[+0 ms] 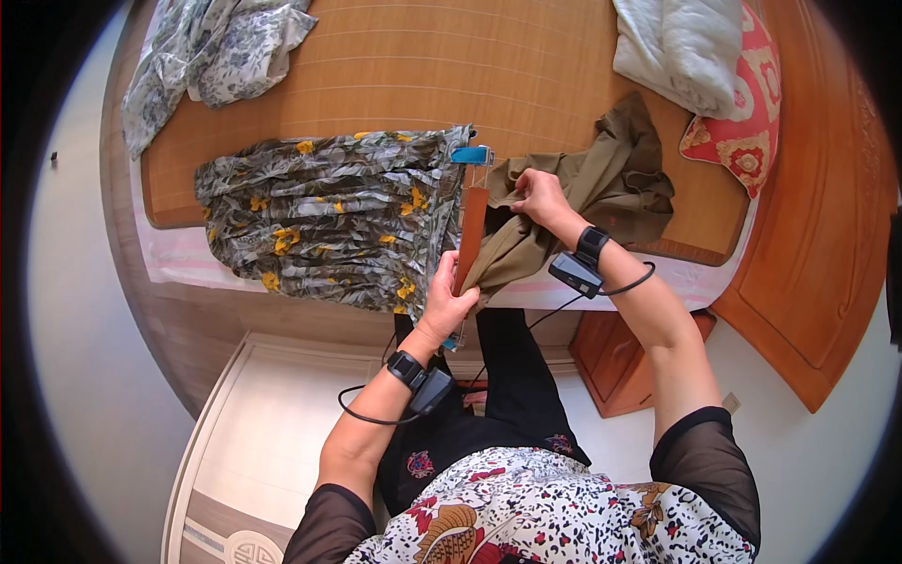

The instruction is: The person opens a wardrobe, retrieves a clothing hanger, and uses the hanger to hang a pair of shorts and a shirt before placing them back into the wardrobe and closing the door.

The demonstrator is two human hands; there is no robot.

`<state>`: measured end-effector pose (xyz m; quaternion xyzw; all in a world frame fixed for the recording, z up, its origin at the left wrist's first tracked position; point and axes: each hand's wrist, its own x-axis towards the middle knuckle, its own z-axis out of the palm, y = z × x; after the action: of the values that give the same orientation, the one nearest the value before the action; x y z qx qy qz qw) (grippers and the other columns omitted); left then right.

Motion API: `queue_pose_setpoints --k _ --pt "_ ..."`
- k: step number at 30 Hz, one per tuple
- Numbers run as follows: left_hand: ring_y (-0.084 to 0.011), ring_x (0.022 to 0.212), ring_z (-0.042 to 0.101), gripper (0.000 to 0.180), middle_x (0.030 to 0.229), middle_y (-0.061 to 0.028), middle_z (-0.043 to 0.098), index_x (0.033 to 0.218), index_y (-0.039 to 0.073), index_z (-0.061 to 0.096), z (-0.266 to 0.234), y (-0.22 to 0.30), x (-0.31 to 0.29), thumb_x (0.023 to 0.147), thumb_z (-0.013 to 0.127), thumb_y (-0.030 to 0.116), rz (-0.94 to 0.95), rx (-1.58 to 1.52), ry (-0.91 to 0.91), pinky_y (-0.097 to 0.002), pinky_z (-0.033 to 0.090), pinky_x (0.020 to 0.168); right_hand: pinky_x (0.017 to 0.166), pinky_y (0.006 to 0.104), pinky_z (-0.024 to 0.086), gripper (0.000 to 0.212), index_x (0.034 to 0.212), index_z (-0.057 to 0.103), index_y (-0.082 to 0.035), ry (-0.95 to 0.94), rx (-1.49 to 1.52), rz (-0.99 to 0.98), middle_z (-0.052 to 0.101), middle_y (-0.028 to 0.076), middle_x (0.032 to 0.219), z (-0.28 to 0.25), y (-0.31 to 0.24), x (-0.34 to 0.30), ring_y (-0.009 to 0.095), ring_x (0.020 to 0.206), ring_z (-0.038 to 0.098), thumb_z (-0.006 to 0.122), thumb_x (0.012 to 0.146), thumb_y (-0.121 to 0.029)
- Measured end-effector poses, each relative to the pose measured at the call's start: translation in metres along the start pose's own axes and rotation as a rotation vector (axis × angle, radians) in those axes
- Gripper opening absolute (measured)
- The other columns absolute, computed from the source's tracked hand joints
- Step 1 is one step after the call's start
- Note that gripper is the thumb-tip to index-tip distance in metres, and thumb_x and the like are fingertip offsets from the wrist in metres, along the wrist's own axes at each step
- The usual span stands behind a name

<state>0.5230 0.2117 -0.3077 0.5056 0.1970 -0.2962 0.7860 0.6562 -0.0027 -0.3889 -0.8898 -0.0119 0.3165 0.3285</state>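
A dark floral skirt point(324, 221) with yellow flowers lies spread on the bed, its waistband along a brown wooden hanger point(473, 235). One blue clip point(470, 155) sits at the skirt's far waistband corner; another shows below my left hand. Closed around the near end of the hanger is my left hand point(445, 299), its thumb by the edge of an olive-green garment point(611, 174). My right hand point(542, 199) pinches a fold of that garment just right of the hanger. The garment's kind cannot be made out from its folds.
A bamboo-like mat point(423, 66) covers the bed. Grey-white floral cloth point(244, 52) lies at the far left. A white quilt point(676, 47) and a red patterned pillow point(756, 103) are at the far right, beside a wooden headboard point(808, 216). A wooden cabinet point(615, 362) stands below.
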Motion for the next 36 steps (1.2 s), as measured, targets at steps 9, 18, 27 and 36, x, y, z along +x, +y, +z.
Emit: queue_pose_setpoints --k 9,18,27,36 --pt "-0.0136 0.108 0.052 0.046 0.112 -0.0076 0.053 0.121 0.002 0.039 -0.003 -0.003 -0.003 0.078 0.055 -0.007 0.024 -0.026 -0.045 -0.0271 0.041 0.094 0.071 0.0351 0.053 0.025 0.082 0.067 0.002 0.041 -0.244 0.311 0.068 0.018 0.085 -0.049 0.004 -0.001 0.025 0.081 0.067 0.077 0.063 -0.010" --pt "-0.0141 0.109 0.052 0.045 0.113 -0.0081 0.054 0.123 0.002 0.039 -0.007 0.001 -0.020 0.082 0.057 -0.005 0.024 0.067 -0.078 -0.0283 0.041 0.094 0.061 0.0294 0.051 0.020 0.085 0.063 0.003 0.264 1.383 0.376 0.067 0.009 0.083 -0.062 -0.029 -0.009 0.016 0.067 0.063 0.058 0.093 -0.014" --pt "-0.0131 0.108 0.051 0.045 0.117 -0.0075 0.055 0.126 0.002 0.043 -0.016 0.018 -0.033 0.085 0.060 -0.001 -0.033 0.083 -0.137 -0.0275 0.041 0.093 0.071 0.0242 0.047 0.013 0.098 0.058 0.000 0.444 1.172 0.118 0.060 0.002 0.088 -0.064 -0.089 0.002 0.008 0.077 0.055 0.056 0.095 -0.012" --pt "-0.0108 0.094 0.058 0.041 0.109 -0.0030 0.060 0.126 0.002 0.047 -0.041 0.016 -0.042 0.088 0.061 0.007 -0.098 0.126 -0.233 -0.0269 0.049 0.080 0.058 0.0349 0.048 0.011 0.085 0.058 0.001 0.100 0.387 -0.287 0.063 0.017 0.069 -0.021 -0.187 -0.025 0.023 0.063 0.060 0.063 0.081 -0.009"
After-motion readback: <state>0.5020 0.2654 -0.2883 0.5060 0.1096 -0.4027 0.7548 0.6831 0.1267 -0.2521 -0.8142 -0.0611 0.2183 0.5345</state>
